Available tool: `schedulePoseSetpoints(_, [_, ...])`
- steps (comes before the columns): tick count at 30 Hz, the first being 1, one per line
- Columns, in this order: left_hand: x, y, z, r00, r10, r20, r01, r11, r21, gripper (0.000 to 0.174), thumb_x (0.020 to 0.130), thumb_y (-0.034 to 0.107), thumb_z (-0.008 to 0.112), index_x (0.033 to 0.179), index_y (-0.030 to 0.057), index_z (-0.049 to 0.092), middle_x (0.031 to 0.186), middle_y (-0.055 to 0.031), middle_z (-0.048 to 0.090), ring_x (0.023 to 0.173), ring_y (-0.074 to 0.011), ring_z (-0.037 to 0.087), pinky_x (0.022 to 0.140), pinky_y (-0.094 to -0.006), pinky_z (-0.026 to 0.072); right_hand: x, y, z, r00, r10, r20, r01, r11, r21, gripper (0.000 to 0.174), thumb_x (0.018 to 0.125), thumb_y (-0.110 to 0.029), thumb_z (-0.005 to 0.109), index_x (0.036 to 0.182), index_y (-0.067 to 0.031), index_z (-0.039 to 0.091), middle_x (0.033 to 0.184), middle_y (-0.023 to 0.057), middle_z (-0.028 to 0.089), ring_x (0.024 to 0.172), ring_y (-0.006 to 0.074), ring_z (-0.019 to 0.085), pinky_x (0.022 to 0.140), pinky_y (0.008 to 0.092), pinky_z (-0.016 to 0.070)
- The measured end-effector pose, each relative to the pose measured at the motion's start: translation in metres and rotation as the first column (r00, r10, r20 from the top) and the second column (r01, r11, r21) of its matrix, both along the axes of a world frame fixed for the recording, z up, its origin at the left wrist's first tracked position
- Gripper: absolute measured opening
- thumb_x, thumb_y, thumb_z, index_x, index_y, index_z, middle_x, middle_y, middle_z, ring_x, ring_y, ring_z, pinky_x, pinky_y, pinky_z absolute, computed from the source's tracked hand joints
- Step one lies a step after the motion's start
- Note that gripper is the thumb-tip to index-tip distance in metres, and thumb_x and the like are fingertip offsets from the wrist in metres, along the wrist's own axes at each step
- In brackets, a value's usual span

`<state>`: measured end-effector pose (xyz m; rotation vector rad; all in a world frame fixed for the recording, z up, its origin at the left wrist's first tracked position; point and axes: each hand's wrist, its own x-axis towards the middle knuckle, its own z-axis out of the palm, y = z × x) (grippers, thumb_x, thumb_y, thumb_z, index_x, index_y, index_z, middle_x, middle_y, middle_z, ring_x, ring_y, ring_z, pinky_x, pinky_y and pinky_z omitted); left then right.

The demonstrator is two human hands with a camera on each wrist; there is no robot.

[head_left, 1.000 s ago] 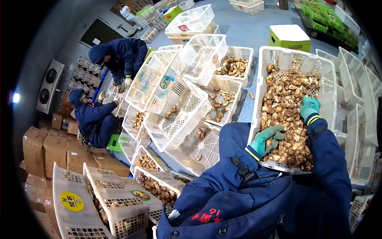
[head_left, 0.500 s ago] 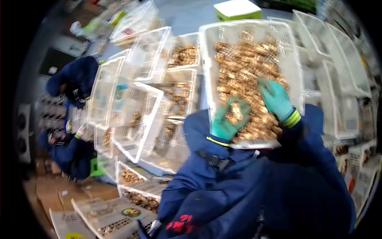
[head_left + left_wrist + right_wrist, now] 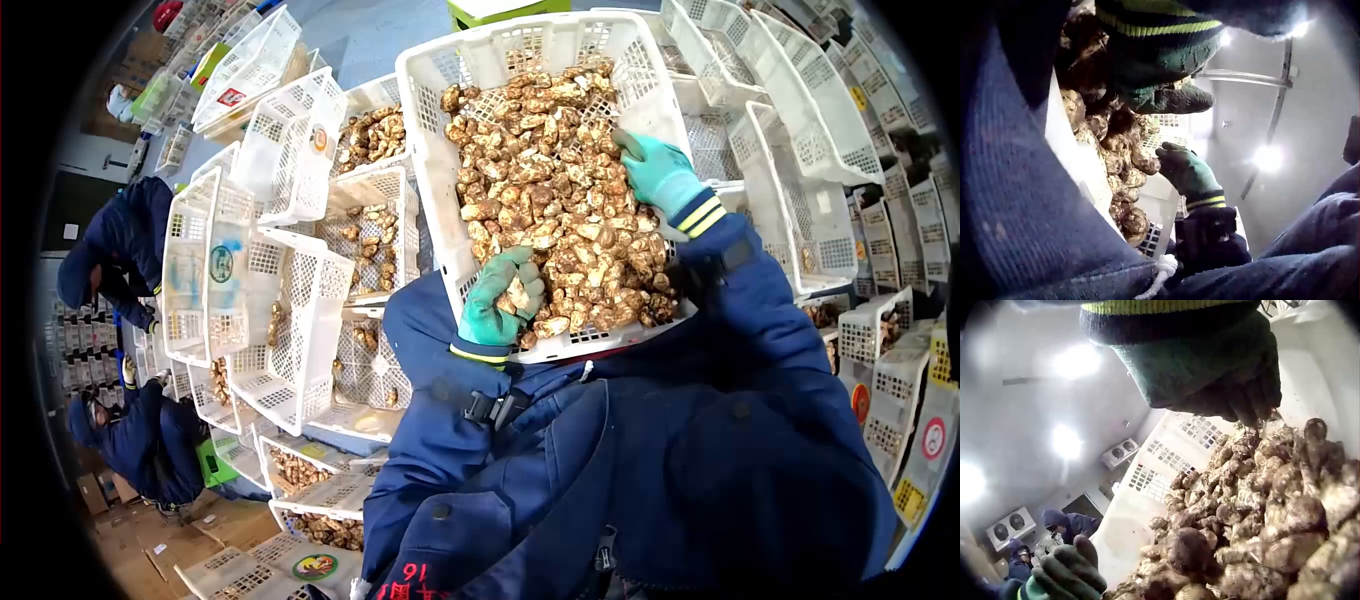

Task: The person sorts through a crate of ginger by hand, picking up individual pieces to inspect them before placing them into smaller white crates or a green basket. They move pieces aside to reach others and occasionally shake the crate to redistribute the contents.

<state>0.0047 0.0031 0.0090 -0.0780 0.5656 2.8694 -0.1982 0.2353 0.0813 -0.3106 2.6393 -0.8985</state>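
Observation:
A white plastic crate (image 3: 428, 150) of brown-and-cream mushrooms (image 3: 545, 190) lies across the person's lap in the head view. At its near left corner, the green-gloved left hand (image 3: 503, 298) curls its fingers round a pale mushroom (image 3: 516, 297). The right hand (image 3: 662, 176), in a matching glove, is at the right side of the heap, its fingers reaching down to the mushrooms. In the right wrist view the right hand (image 3: 1210, 375) has extended fingers with tips right at the heap; its thumb is hidden. The left hand (image 3: 1066, 572) shows beyond the near side there.
On the left stand tilted, stacked white crates (image 3: 295, 330), some with mushrooms. More crates (image 3: 800, 190) are close on the right. Two people in blue (image 3: 150, 440) work at the far left, near cardboard boxes. A green-and-white box (image 3: 500, 10) stands beyond the crate.
The head view has swung, so the crate appears further left. The left hand has gone from lying at the heap to gripping a mushroom near the corner. The right hand moved to the heap's right side.

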Motion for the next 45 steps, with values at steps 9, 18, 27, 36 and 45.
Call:
schedulePoseSetpoints(9, [0.003,0.006,0.010,0.993,0.098,0.067,-0.079,0.967,-0.244,0.045,0.092,0.017,0.060,0.133,0.0002,0.051,0.098,-0.0090,0.062,0.083,-0.0205,0.059,0.069,-0.0320,0.0499,-0.078,-0.082,-0.059,0.991,0.094,-0.094,-0.027,0.834,0.551,0.058,0.087,-0.025,0.057,0.143,-0.0122,0.047,0.145,0.0141,0.050,0.133,0.0317,0.049,0.104,0.0478,0.0438])
schedulePoseSetpoints(18, [0.002,0.006,0.013,0.985,0.061,0.164,-0.035,0.987,-0.157,0.036,0.095,0.014,0.052,0.125,-0.0058,0.055,0.095,-0.0102,0.059,0.080,-0.0231,0.058,0.071,-0.0353,0.0499,-0.070,-0.090,-0.046,0.985,0.170,0.017,-0.134,0.707,0.694,0.049,0.091,-0.042,0.058,0.130,-0.0126,0.058,0.138,0.0104,0.056,0.135,0.0291,0.044,0.107,0.0473,0.0406])
schedulePoseSetpoints(27, [0.005,0.005,0.014,0.997,0.070,0.033,-0.060,0.965,-0.256,0.040,0.097,0.013,0.050,0.133,-0.0049,0.051,0.097,-0.0095,0.062,0.081,-0.0209,0.059,0.072,-0.0324,0.0498,-0.068,-0.061,-0.065,0.980,0.099,-0.175,-0.014,0.903,0.429,0.033,0.091,-0.030,0.058,0.121,-0.0201,0.066,0.122,0.0109,0.066,0.117,0.0299,0.058,0.099,0.0396,0.0462])
schedulePoseSetpoints(36, [0.003,0.016,0.043,0.940,0.175,0.293,-0.089,0.954,-0.285,0.038,0.097,0.018,0.052,0.127,-0.0049,0.056,0.098,-0.0081,0.063,0.083,-0.0207,0.059,0.070,-0.0340,0.0503,-0.045,-0.075,-0.059,0.955,0.251,-0.158,-0.125,0.823,0.554,0.045,0.091,-0.043,0.057,0.125,-0.0138,0.063,0.142,0.0151,0.051,0.130,0.0311,0.048,0.108,0.0433,0.0393])
schedulePoseSetpoints(45, [-0.006,0.011,0.034,0.984,0.061,0.166,-0.061,0.998,-0.001,0.053,0.101,0.039,0.049,0.144,0.0084,0.043,0.129,-0.0144,0.059,0.112,-0.0251,0.062,0.096,-0.0373,0.0525,0.059,-0.067,0.017,0.904,0.398,-0.157,-0.420,0.894,-0.154,0.038,0.089,-0.032,0.065,0.115,-0.0037,0.066,0.099,0.0188,0.069,0.089,0.0309,0.066,0.083,0.0375,0.0527])
